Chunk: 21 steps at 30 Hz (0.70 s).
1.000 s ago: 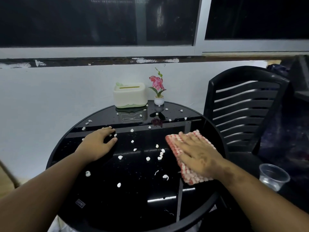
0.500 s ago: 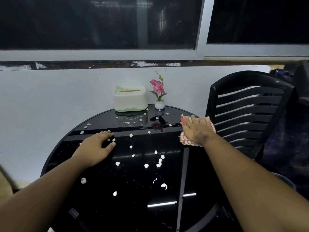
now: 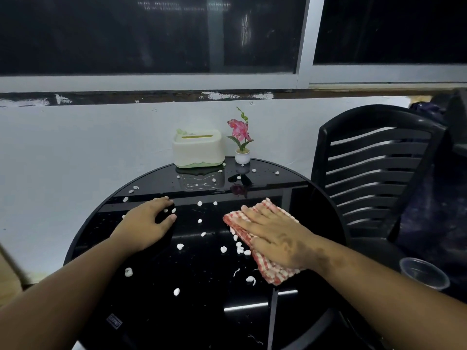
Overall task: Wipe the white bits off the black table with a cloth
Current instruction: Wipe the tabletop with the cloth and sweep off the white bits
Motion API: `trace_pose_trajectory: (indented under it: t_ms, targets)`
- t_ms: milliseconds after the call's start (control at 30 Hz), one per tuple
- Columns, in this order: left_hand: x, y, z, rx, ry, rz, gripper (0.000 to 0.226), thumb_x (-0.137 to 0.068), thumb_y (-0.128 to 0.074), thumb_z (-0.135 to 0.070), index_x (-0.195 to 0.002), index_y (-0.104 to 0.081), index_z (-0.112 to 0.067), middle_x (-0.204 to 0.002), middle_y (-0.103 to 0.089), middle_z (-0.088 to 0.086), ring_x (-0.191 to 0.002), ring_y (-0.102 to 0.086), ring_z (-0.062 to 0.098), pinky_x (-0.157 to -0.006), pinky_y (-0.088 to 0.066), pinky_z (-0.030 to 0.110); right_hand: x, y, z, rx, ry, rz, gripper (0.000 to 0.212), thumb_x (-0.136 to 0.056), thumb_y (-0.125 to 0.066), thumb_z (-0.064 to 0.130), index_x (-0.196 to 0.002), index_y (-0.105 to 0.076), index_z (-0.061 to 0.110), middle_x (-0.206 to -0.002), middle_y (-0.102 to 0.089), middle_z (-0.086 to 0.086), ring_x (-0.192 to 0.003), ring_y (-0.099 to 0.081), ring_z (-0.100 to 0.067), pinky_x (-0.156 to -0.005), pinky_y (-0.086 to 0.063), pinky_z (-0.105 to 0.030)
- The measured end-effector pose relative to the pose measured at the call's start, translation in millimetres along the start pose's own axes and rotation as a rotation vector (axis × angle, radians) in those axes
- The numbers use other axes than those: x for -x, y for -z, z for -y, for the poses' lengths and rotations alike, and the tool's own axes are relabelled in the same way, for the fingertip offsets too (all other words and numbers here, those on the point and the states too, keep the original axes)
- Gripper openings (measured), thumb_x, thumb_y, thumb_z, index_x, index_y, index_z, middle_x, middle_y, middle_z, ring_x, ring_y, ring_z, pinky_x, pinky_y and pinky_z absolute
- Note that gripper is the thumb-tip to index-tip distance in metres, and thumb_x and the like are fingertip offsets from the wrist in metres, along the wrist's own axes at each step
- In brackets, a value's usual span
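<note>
Two hands: right hand (image 3: 275, 236) flattens one cloth (image 3: 262, 263).

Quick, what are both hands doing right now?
Left hand: open, resting on the black table, holding nothing.
Right hand: open, flat, pressing the cloth down.

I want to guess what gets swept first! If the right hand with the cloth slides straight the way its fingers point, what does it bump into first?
The right hand presses the cloth flat, fingers pointing up-left. Straight on, it would probably meet the white bit first; past it the table looks free.
</note>
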<state>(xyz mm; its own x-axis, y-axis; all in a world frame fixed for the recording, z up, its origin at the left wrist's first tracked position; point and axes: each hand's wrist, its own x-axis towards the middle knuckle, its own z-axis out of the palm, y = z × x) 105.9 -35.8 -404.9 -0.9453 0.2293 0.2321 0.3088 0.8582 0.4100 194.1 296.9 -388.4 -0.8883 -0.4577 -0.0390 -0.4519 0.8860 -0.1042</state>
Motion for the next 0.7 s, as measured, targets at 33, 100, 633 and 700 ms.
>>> trace_pose_trajectory:
  t_ms: [33, 100, 633, 700]
  targets:
    - [0, 0, 0, -0.003, -0.001, -0.002, 0.047, -0.092, -0.056, -0.045, -0.138, -0.051, -0.034, -0.15, -0.043, -0.015, -0.14, -0.037, 0.011, -0.112, -0.03, 0.034, 4, 1, -3, -0.008, -0.026, 0.0, 0.062, -0.09, -0.005, 0.054, -0.15, 0.011, 0.048, -0.161, 0.017, 0.011, -0.148, 0.02, -0.013, -0.121, 0.014, -0.039]
    - [-2, -1, 1, -0.008, -0.003, -0.006, 0.047, -0.092, -0.056, -0.045, -0.138, -0.051, -0.034, -0.15, -0.043, -0.016, -0.14, -0.038, 0.01, -0.111, -0.03, 0.034, 5, 3, -16, 0.002, -0.105, -0.012, 0.068, -0.086, 0.0, 0.059, -0.151, 0.01, 0.044, -0.162, 0.015, 0.007, -0.149, 0.017, -0.017, -0.121, 0.012, -0.042]
    - [-11, -6, 9, -0.017, -0.033, -0.05, 0.045, -0.089, -0.058, -0.047, -0.132, -0.056, -0.035, -0.145, -0.049, -0.018, -0.134, -0.045, 0.008, -0.112, -0.034, 0.034, -107, 23, -147, -0.017, -0.678, -0.079, 0.064, -0.097, -0.011, 0.053, -0.157, -0.005, 0.034, -0.167, -0.002, 0.001, -0.152, -0.002, -0.034, -0.121, 0.002, -0.051]
    - [-10, -5, 8, -0.023, -0.031, -0.054, 0.044, -0.088, -0.059, -0.046, -0.131, -0.057, -0.034, -0.144, -0.05, -0.017, -0.133, -0.047, 0.009, -0.11, -0.035, 0.032, -119, 23, -141, 0.016, -0.611, -0.053, 0.06, -0.098, -0.009, 0.052, -0.156, -0.001, 0.039, -0.166, 0.001, 0.001, -0.152, -0.001, -0.034, -0.121, 0.002, -0.052]
